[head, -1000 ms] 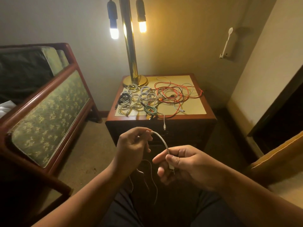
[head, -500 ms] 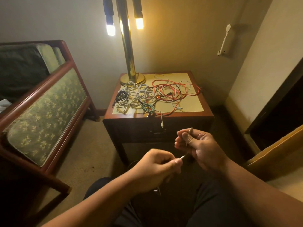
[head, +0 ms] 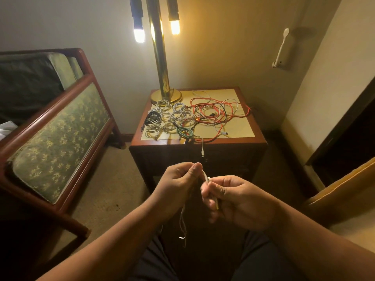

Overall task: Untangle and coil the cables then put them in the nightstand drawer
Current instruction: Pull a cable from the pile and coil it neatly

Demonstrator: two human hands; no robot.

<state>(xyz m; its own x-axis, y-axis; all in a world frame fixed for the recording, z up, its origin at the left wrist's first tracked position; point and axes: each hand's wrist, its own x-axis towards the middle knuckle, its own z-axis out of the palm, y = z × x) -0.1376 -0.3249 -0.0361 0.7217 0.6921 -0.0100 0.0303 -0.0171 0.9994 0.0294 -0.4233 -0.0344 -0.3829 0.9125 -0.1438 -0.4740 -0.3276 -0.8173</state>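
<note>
nightstand [head: 243, 139]: dark wood, worktop carries most of the cables
tangle [head: 215, 112]: red, white and black cables, messy, on the right half
coils [head: 174, 116]: small white, black and green bundles on the left, by the lamp base [head: 166, 96]
left hand [head: 178, 185]: grip pinches the white cable [head: 206, 177]
right hand [head: 239, 201]: grip clenched on the same cable
white cable: thin, held in front of the nightstand, loose ends dangle below

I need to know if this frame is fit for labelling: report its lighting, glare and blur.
Head view: the lit bulbs blow out to glare; the nightstand top is warmly lit, the nightstand front in deep shadow; the white cable looks soft between the left hand and right hand; wide-angle bend curves the room's edges.
</note>
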